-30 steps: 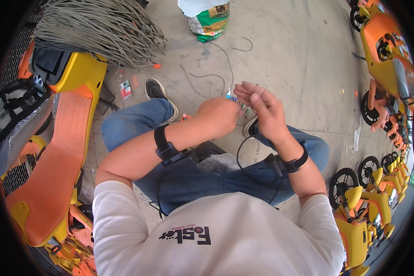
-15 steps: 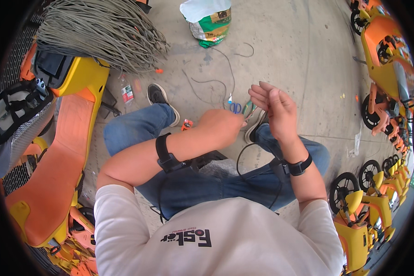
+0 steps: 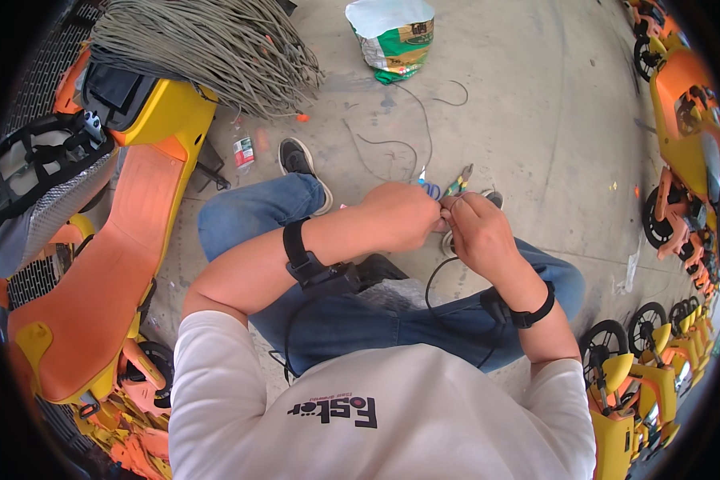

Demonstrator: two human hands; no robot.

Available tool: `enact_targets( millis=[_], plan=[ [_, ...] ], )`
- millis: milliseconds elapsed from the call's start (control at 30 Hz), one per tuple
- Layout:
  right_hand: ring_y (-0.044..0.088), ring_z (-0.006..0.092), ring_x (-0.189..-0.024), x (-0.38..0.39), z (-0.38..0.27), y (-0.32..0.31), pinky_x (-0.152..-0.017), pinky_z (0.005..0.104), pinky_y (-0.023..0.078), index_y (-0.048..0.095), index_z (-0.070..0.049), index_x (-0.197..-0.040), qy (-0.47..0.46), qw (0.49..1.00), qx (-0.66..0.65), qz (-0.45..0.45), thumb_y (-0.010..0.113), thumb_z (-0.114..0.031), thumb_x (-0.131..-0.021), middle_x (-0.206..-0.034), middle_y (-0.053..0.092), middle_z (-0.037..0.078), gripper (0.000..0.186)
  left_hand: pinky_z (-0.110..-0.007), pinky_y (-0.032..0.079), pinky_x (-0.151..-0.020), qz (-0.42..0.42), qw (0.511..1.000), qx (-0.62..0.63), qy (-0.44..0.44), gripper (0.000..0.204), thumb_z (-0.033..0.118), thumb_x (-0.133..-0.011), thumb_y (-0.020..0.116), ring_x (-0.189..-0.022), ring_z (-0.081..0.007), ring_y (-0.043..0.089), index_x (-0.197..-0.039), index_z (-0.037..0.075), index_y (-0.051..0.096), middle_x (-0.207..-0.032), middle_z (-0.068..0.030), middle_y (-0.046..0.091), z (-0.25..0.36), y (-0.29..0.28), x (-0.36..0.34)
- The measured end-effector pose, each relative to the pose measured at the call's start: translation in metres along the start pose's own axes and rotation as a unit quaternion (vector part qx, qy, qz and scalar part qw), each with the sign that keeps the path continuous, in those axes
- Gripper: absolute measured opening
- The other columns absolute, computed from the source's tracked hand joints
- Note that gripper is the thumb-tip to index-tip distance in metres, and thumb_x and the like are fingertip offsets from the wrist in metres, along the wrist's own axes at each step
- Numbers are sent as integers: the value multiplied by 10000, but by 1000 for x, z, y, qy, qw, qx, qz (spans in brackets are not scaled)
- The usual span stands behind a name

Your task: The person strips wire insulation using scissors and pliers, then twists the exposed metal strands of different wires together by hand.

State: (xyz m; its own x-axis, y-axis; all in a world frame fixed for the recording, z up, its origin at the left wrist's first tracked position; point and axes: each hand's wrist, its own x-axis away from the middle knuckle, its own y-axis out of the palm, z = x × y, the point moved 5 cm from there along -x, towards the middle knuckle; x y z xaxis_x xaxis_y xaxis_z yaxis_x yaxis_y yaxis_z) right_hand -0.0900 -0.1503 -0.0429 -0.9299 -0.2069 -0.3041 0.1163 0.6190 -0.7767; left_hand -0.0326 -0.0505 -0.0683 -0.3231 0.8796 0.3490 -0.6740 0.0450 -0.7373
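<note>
My left hand (image 3: 404,216) and my right hand (image 3: 482,232) meet in front of me above my crossed legs, fingertips pinched together on something small that I cannot make out. The fingers of my left hand are curled and partly hidden. Just beyond my hands on the concrete lie blue-handled scissors (image 3: 429,189) and green-and-yellow pliers (image 3: 459,181). Thin loose dark cords (image 3: 396,146) curl across the floor farther out. A black cable (image 3: 434,286) hangs near my right wrist.
A big bundle of grey cord (image 3: 200,52) lies beside a yellow-and-orange scooter body (image 3: 148,200) on my left. A plastic bottle (image 3: 242,152) lies by my shoe. A green-and-white sack (image 3: 392,44) stands ahead. Rows of scooters (image 3: 680,120) line the right side.
My right hand, raised with fingers apart earlier, has come down to my left hand and closed its fingertips there. The whole view has shifted slightly rightward.
</note>
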Motion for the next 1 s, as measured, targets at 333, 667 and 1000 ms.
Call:
enact_targets(
  millis=[333,667,1000],
  plan=[
    [545,283,-671,13,-13,-5,-586,360,451,524,-8,-762,72,992,69,-73,596,-41,-736,-706,508,128,84,-458,466,-647,-66,995,65,-40,279,288,-870,533,-727,-378,604,-798,42,644,-736,-172,633,7,3,2],
    [533,261,-683,26,-21,-15,-617,344,444,536,3,-779,26,995,33,-91,599,-76,-749,-723,507,117,105,-398,466,-636,-62,967,247,7,255,257,-899,520,-709,-326,610,-827,37,628,-760,-131,646,16,24,13],
    [522,241,-517,22,-28,-21,-465,342,428,560,-20,-693,-2,989,-42,-144,629,-123,-762,-597,498,74,141,-452,440,-603,-145,958,245,40,283,302,-904,502,-678,-388,570,-813,61,619,-702,-175,602,23,18,30]
  ],
)
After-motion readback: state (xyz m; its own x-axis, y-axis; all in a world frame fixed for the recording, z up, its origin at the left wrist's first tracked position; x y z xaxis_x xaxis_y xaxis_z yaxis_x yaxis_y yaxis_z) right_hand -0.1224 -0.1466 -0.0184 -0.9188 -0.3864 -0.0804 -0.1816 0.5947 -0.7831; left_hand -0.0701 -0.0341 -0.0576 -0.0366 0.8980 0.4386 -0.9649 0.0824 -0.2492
